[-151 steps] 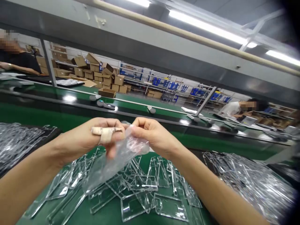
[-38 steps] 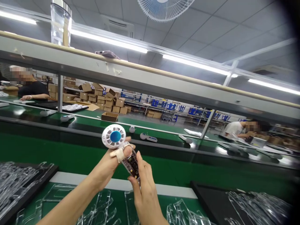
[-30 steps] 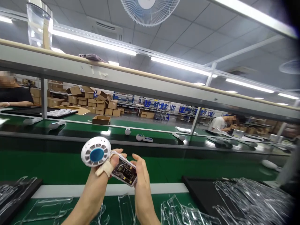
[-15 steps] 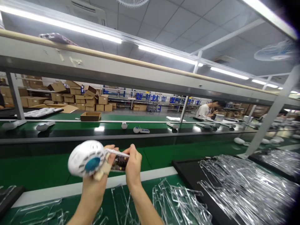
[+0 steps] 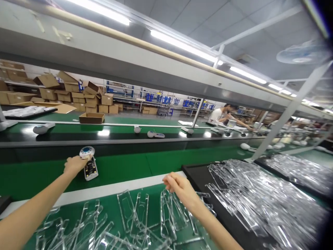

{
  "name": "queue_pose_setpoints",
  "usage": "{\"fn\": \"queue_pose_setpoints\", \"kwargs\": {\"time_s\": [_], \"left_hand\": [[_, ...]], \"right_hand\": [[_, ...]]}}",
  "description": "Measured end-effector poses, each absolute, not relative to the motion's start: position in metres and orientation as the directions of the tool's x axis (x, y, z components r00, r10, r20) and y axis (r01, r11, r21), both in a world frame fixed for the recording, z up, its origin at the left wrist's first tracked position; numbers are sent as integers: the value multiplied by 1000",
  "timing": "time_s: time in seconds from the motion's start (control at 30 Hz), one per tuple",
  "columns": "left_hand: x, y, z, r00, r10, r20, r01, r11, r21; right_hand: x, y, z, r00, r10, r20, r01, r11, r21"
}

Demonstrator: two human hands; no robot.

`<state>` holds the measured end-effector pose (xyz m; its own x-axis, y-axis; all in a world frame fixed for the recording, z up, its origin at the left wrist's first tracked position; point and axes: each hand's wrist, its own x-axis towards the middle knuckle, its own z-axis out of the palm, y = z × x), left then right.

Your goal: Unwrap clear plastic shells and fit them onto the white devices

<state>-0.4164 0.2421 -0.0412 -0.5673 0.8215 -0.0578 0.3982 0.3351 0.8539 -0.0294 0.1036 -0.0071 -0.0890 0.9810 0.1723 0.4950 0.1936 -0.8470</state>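
Note:
My left hand (image 5: 75, 166) is stretched forward to the left, its fingers closed around the neck of a white handheld device (image 5: 90, 170). The device has a round head with a blue centre, and its handle lies open, showing a dark circuit board. It is over the green surface near the conveyor edge. My right hand (image 5: 178, 184) is above the near bench, fingers curled together, with nothing visible in them. Just below it lie loose clear plastic frames (image 5: 169, 215), several of them overlapping.
At right, a black tray (image 5: 194, 178) holds a heap of clear frames (image 5: 255, 194). More white devices (image 5: 156, 134) lie on the far belt (image 5: 119, 135). A slanted white post (image 5: 288, 111) and an overhead beam (image 5: 145, 59) cross the view. A co-worker (image 5: 221, 114) sits beyond.
My hands have come apart. The left has carried the device forward and left, while the right has let go of it and moved right, above the clear frames. The view has shifted.

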Motion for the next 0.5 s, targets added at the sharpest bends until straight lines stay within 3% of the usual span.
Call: {"fn": "queue_pose_setpoints", "kwargs": {"time_s": [0.1, 0.17, 0.23, 0.4, 0.47, 0.5], "left_hand": [[-407, 223, -20, -522, 838, 158, 589, 220, 778], [-384, 207, 0, -356, 878, 319, 693, 19, 721], [-352, 190, 18, -173, 904, 391, 697, -168, 697], [-246, 136, 36, 351, 862, 366, 443, -497, 746], [-201, 101, 36, 633, 704, 321, 255, -582, 772], [-179, 80, 34, 768, 556, 317, 142, -632, 762]], "right_hand": [[-27, 87, -14, -56, 979, 195, 532, 195, -824], [-32, 74, -12, -26, 970, 241, 529, 218, -820], [-39, 57, -3, 17, 962, 272, 531, 222, -818], [-12, 2, 35, 319, 873, 370, 591, 123, -797], [24, -34, 47, 514, 760, 398, 601, 13, -799], [47, -56, 52, 608, 690, 392, 589, -61, -806]]}}
